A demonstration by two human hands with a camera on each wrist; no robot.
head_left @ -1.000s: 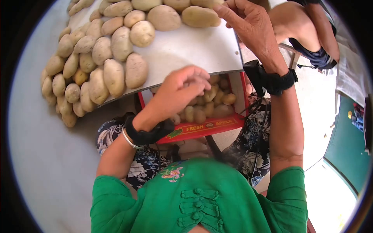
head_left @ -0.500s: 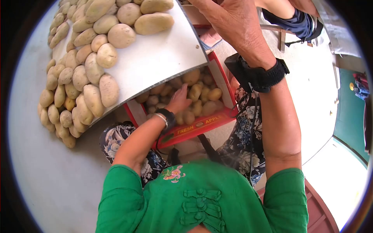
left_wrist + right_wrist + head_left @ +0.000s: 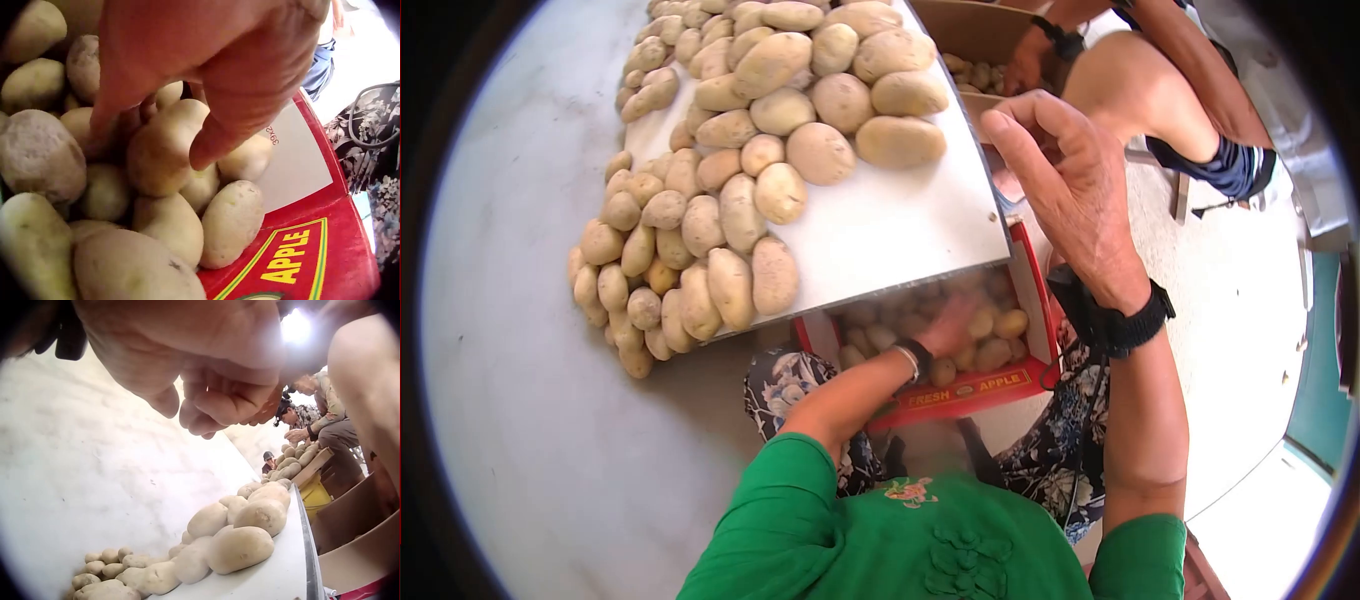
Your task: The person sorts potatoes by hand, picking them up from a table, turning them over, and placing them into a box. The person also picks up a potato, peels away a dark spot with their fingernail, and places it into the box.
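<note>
In the head view the left hand [image 3: 952,325], slightly blurred, reaches among loose potatoes [image 3: 992,354] in a red box [image 3: 965,400] marked FRESH APPLE. Seen from the left wrist, the thumb and fingers of the left hand [image 3: 212,56] straddle a round potato [image 3: 159,153], and the thumb tip touches it. The right hand [image 3: 1080,195] is raised beyond the table's right edge, fingers loosely curled and holding nothing. In the right wrist view that hand [image 3: 194,369] hangs over the table, above rows of potatoes [image 3: 240,549].
Potatoes [image 3: 820,153] lie packed across the white table [image 3: 870,240], whose front edge overhangs the box. Another person's leg [image 3: 1145,90] and a cardboard box [image 3: 970,30] are at the upper right. More people sit farther off in the right wrist view.
The left hand has gone from above the table edge down into the box of potatoes. The right hand has moved off the potato row at the table's edge and stays raised, empty.
</note>
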